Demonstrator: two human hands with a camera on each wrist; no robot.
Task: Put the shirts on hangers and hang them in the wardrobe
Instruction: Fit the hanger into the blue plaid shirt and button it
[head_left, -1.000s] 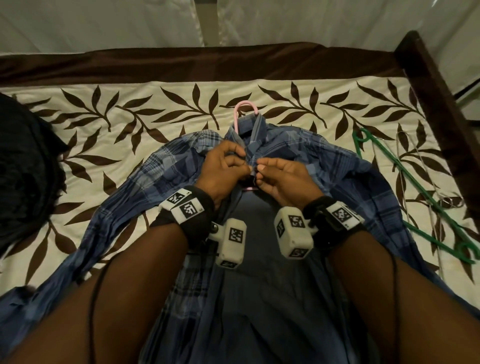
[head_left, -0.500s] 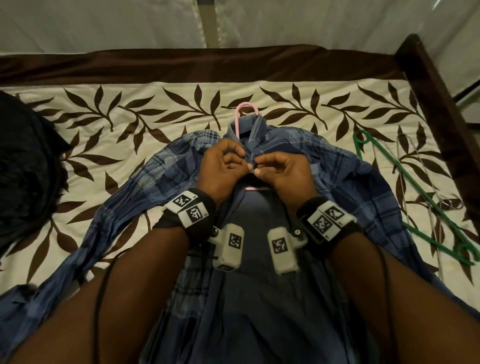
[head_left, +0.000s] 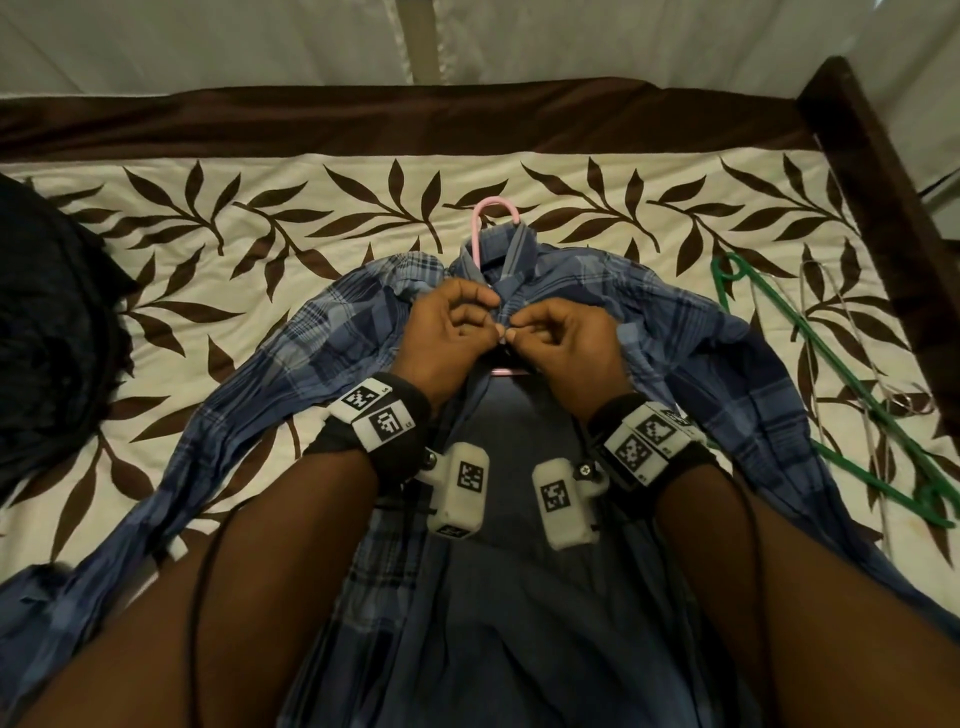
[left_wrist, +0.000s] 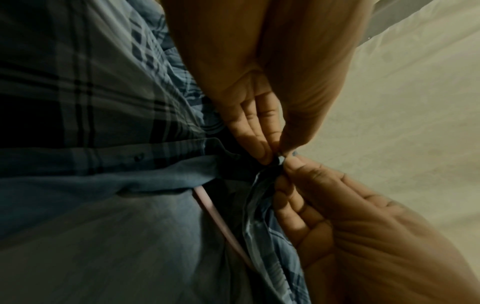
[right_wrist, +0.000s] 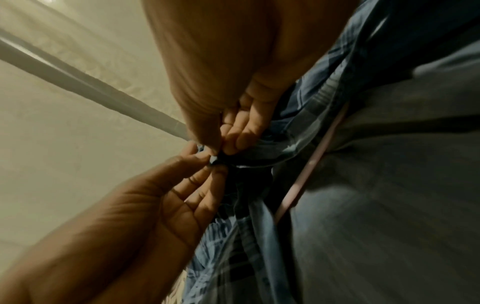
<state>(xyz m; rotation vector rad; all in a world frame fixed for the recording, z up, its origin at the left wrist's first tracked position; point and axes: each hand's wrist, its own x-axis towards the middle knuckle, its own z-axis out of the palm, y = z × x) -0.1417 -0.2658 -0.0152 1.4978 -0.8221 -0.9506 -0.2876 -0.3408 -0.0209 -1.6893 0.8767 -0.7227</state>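
Both hands are pinched on the front edges of the blue plaid shirt (head_left: 675, 332) just below its collar, the left hand (head_left: 447, 332) and right hand (head_left: 566, 338) brought together fingertip to fingertip. Laid open on the bed (head_left: 260, 218), the shirt runs lengthwise, collar pointed away. Only the hook and a short bar of the pink hanger (head_left: 493, 208) are seen; whether a button is held cannot be told.
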